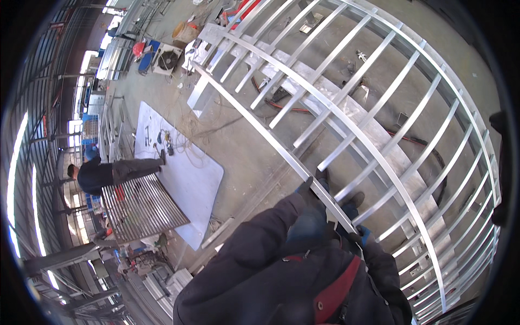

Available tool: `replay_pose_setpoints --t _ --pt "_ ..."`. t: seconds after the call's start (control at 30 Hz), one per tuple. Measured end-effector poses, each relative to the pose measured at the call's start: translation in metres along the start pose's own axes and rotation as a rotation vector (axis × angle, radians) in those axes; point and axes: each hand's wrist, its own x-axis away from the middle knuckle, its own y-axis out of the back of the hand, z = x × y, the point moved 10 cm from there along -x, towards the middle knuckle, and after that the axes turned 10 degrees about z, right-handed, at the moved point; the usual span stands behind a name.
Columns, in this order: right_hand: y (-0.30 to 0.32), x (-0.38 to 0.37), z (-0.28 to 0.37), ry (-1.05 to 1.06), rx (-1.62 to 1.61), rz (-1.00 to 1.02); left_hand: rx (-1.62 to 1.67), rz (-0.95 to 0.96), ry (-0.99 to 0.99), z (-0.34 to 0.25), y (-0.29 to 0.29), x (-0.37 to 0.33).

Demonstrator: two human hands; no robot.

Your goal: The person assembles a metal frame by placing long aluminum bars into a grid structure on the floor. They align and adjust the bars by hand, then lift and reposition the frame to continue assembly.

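A long silvery metal bar [254, 121] runs slantwise from the upper middle down to my body. My left hand [305, 186], in a dark glove, is closed around it in front of my left sleeve. Close to the bar's near end, my right hand [364, 235], in a glove with blue on it, grips it too; its fingers are partly hidden. Just right of the bar stands a large curved metal railing frame [374, 151] with several parallel bars, their free ends pointing toward the bar I hold. My shoes show between the two.
Red and black cables [295, 108] and flat plates lie under the frame. Leftward, a person [103, 170] stands by a slatted metal panel [143, 208] and a white sheet [203, 176] with tools and wires. A fan unit [167, 59] and metal stock stand farther off.
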Motion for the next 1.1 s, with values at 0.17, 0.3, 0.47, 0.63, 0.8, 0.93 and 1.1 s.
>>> replay_pose_setpoints --t 0.17,0.3,0.47,0.63,0.8,0.93,1.1 --pt "-0.003 -0.006 -0.008 -0.032 -0.029 -0.013 0.100 0.059 -0.031 0.004 0.012 -0.012" --pt "-0.002 -0.008 -0.021 -0.067 -0.055 -0.034 -0.087 -0.046 0.095 0.002 0.048 -0.017" --pt "-0.002 -0.005 -0.025 -0.045 -0.174 -0.056 -0.065 -0.140 0.077 0.004 0.046 -0.010" --pt "-0.002 -0.005 -0.016 -0.056 -0.184 -0.073 0.174 0.030 -0.122 0.000 0.012 -0.011" --pt "0.003 -0.005 -0.010 -0.030 -0.071 -0.124 0.003 -0.071 0.045 0.003 0.040 -0.016" --pt "-0.002 -0.010 -0.018 -0.043 -0.112 -0.068 -0.116 -0.115 0.109 0.005 0.051 -0.014" --pt "0.001 -0.014 -0.023 -0.082 -0.077 -0.078 -0.167 -0.136 0.078 -0.004 0.036 -0.007"
